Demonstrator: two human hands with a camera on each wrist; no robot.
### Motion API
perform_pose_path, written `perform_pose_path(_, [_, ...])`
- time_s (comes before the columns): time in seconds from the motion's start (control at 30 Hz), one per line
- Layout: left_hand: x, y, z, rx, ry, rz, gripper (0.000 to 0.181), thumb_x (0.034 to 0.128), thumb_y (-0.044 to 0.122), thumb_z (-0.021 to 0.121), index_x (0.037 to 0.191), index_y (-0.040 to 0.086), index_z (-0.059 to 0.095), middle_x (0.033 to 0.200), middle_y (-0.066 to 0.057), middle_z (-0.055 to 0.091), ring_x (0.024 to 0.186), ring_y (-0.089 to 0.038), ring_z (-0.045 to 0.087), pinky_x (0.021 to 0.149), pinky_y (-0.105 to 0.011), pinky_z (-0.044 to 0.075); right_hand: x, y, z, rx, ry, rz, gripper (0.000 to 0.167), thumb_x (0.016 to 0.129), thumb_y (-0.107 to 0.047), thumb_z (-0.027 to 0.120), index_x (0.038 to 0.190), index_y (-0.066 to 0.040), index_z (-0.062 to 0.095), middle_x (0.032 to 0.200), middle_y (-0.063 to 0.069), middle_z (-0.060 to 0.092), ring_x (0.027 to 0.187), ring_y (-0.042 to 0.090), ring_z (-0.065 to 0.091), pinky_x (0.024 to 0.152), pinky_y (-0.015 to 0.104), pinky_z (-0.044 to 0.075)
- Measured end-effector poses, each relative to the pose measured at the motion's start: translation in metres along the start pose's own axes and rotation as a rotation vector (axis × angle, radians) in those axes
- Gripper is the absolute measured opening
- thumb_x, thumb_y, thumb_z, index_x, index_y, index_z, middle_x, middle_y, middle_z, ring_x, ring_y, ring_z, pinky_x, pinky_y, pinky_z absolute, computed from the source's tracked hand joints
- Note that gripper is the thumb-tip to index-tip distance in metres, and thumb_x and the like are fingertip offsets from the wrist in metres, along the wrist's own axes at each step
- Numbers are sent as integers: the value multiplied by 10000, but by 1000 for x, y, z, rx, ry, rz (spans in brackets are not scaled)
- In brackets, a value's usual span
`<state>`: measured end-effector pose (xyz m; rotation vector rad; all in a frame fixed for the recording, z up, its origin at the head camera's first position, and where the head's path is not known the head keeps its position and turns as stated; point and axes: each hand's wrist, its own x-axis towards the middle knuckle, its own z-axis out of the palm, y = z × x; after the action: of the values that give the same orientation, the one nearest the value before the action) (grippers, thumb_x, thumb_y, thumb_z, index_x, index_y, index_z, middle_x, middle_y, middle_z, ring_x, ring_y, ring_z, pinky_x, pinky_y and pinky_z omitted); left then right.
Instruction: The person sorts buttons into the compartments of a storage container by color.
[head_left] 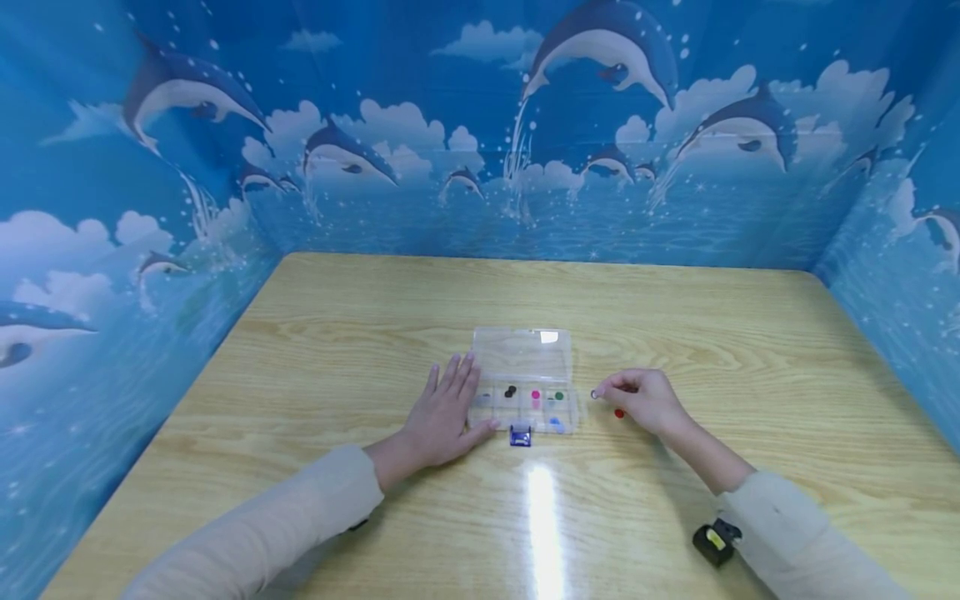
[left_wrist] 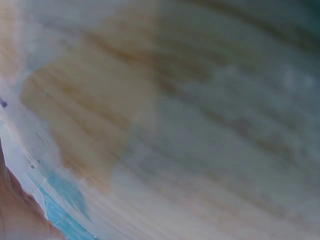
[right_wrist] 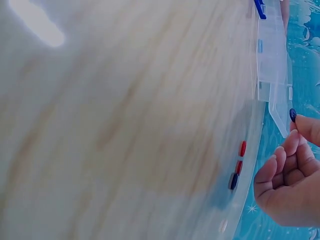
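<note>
While hands (head_left: 647, 402) flank box (head_left: 525, 381), yellow label (head_left: 716, 540) blurred

Clear compartment box (head_left: 507, 412), lid (head_left: 522, 354) open; dark-blue disc (right_wrist: 293, 115) aloft beside it.

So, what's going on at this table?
A person's right hand pinches a small dark disc just beside an open, clear plastic box. The left hand rests at the box's left edge. Several coloured discs sit in its compartments, while red discs lie on the table near the right hand.
</note>
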<state>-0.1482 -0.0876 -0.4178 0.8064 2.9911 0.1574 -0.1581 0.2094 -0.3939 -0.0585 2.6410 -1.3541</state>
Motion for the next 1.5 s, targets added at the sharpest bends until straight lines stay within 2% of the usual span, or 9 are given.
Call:
perform_pose_path(0.1, [0,0,0,-1,2,2,839,925,587,337,1467,-24,143,1551,-181,53,1437,-348,82,1158,-538,86,0,-1,3,9,4,-1,178,873,-111,609,948,31,686,809,68,662,608,71,457,515,195,394])
perform_pose_path(0.27, [0,-1,1,-8,25,16,841,921,583,360,1459,-35,170,1546,-201,87,1430,-367,107,1153,-549,108,-1,-7,7,42,-12,19,212,878,-151,619,951,38,680,739,43,602,583,75,434,498,193,396])
perform_pose_path(0.5, [-2,-1,0,-21,12,4,833,929,580,342,1467,-25,143,1552,-190,59,1435,-353,84,1157,-537,97,-1,-15,16,42,-19,-1,163,855,-118,626,934,10,688,830,23,643,720,110,466,589,185,407])
perform_pose_path(0.73, [-1,-1,1,-4,-9,-7,844,928,599,315,1474,-11,111,1552,-167,9,1440,-329,45,1162,-515,65,-2,-21,23,77,-37,12,175,848,-127,637,934,18,683,751,-13,577,650,98,417,522,182,366])
perform_pose_path(1.23, [-2,0,-1,-5,4,5,835,927,588,335,1466,-22,150,1551,-184,48,1437,-346,73,1160,-533,83,-1,-32,38,82,-55,28,145,834,-117,647,890,10,689,772,54,640,606,95,427,486,175,360])
perform_pose_path(1.5, [-1,0,-1,-2,2,3,840,926,588,341,1470,-19,136,1552,-181,50,1438,-341,72,1159,-536,86,-1,-36,47,62,-79,29,137,835,-139,653,886,-20,698,733,29,616,594,95,431,480,173,361])
